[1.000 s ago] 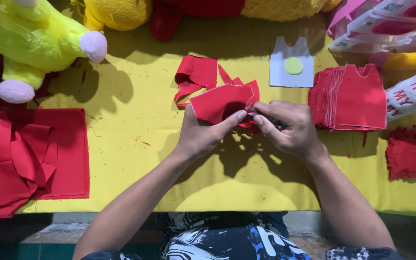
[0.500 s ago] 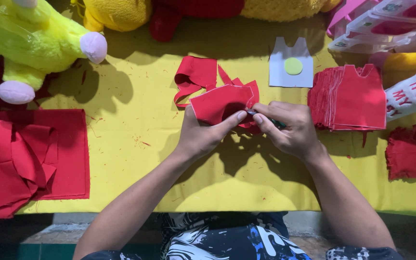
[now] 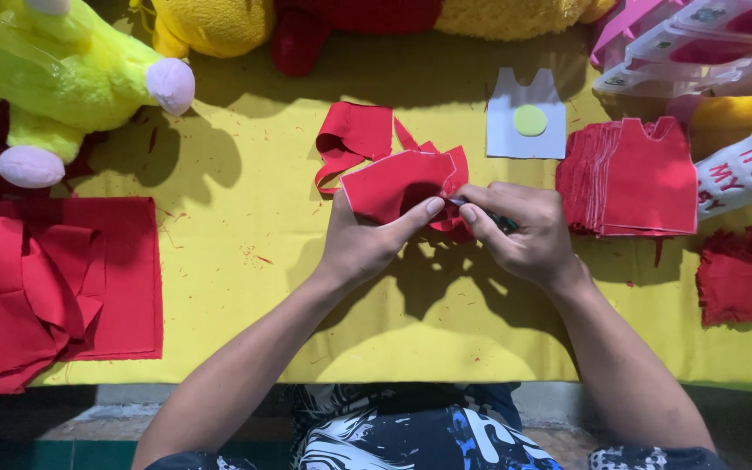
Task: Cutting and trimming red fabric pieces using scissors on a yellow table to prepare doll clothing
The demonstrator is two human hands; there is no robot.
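**Red felt piece pinched over yellow cloth**

Head view: left hand point(image 3: 365, 248) closed on a flat, vest-shaped red felt piece point(image 3: 393, 184), thumb pressed along its lower edge, above the middle of the matte yellow cloth point(image 3: 245, 287). Right hand point(image 3: 524, 231) curled around a thin dark tool point(image 3: 489, 216), touching the piece's right edge. Right of the piece: stack of red cut-outs point(image 3: 637, 178). Above-right: white paper template point(image 3: 526, 117) with a yellow disc. Far left: fuzzy green plush point(image 3: 54, 70).
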